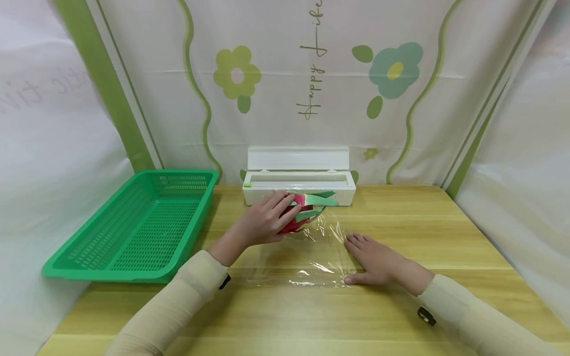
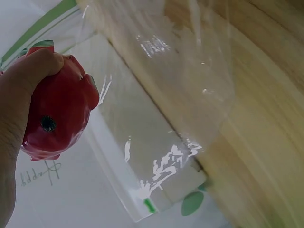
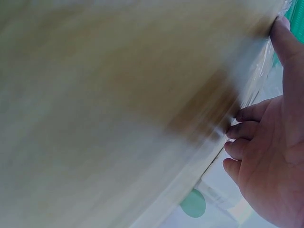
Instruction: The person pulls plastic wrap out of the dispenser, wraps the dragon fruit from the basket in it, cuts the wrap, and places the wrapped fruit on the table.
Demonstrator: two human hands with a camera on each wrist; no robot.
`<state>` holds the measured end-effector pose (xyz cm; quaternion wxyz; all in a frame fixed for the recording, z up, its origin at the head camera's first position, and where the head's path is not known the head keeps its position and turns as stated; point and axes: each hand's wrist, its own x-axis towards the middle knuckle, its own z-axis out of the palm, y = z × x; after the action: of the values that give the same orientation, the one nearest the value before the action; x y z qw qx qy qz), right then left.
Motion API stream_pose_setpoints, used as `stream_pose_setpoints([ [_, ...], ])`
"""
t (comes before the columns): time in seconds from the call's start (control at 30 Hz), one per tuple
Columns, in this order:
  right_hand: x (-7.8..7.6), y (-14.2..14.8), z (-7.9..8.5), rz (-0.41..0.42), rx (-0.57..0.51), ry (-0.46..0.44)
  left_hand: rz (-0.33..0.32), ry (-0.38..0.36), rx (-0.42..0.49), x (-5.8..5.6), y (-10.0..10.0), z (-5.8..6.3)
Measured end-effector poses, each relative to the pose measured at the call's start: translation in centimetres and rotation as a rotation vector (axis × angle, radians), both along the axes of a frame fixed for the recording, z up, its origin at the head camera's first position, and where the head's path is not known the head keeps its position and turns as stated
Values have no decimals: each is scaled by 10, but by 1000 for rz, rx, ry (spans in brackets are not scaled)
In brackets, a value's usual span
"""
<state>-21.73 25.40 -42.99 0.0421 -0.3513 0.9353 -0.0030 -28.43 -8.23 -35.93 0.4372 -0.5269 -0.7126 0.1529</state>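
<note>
My left hand point(image 1: 269, 217) grips a red dragon fruit point(image 2: 64, 102) with green-tipped scales, thumb on one side and fingers over the top. In the head view the fruit is held over the far part of a sheet of clear cling film point(image 1: 289, 264), just in front of a white cling film box point(image 1: 298, 160) whose lid stands up. The film lies on the table and reaches back to the box. At its right edge my right hand point(image 1: 376, 259) presses down, fingers fairly straight and thumb spread apart, fingertips on the film's edge.
A green plastic basket point(image 1: 111, 275) with slotted sides stands at the left of the wooden table point(image 1: 445, 237). Behind the box hangs a white curtain point(image 1: 276, 123) with printed flowers, and similar cloth closes off both sides.
</note>
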Motion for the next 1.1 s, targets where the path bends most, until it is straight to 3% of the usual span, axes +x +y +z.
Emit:
stream_pose_setpoints([
  [0.37, 0, -1, 1, -3, -2, -13, -2, -140, -36, -13, -1, -16],
  [0.63, -1, -1, 1, -1, 2, -8, 9, -157, -85, -19, 2, -23],
  [1.1, -2, -1, -1, 2, -7, -16, -32, -182, -133, -24, 12, -29],
])
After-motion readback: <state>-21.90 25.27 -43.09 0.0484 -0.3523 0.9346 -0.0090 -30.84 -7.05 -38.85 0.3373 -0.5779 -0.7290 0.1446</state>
